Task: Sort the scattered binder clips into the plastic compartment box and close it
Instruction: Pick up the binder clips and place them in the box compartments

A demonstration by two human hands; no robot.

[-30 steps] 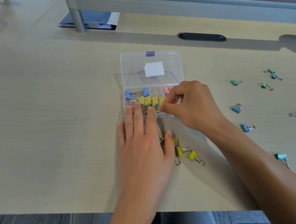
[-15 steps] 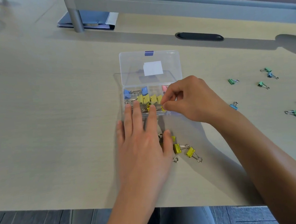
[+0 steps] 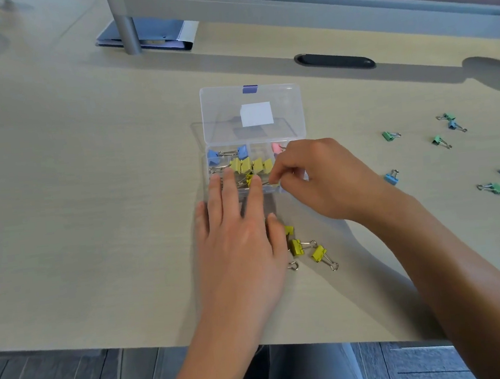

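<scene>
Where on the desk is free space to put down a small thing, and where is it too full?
Free: the wide bare desk left of the plastic box and left hand; also the strip between the box lid and the cable slot. Crowded: the right side, dotted with green and blue clips, and the yellow clips beside the left hand.

No writing, brand, number or sign can be read anywhere in the head view. The white label (image 3: 256,114) on the open lid of the clear plastic compartment box (image 3: 251,109), toward the far edge of the desk (image 3: 90,189), shows as a blank white patch, and the small purple latch tab (image 3: 250,88) on the lid's far rim carries no visible mark. The dark blue folder (image 3: 148,35) near the far left corner of the desk shows a white strip along its edge, but any print there is too small to tell.
</scene>
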